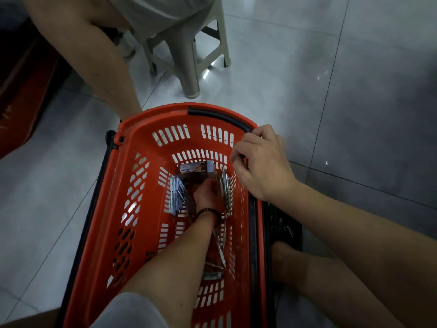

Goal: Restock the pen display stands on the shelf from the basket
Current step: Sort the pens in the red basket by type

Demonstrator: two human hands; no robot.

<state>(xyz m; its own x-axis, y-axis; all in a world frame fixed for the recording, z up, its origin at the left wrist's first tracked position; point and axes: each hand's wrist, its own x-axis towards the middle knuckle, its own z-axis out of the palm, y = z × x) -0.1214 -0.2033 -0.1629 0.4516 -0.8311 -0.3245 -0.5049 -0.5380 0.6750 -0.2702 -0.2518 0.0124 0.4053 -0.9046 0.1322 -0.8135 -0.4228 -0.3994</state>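
The head camera looks steeply down, close over the basket (146, 129).

Label on the box (197, 170) in the basket (142, 129): unreadable.

Above the basket (165, 112) all is open; pens (175, 195) and a box (196, 168) crowd its floor, a stool (188, 67) beyond.

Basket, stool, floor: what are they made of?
Basket: moulded red plastic, semi-gloss, judging by the slotted walls and one-piece rim.
Stool: beige moulded plastic, matte, with ribbed legs.
Floor: glossy grey tile, likely ceramic or porcelain, given the sharp light reflections and thin grout lines.
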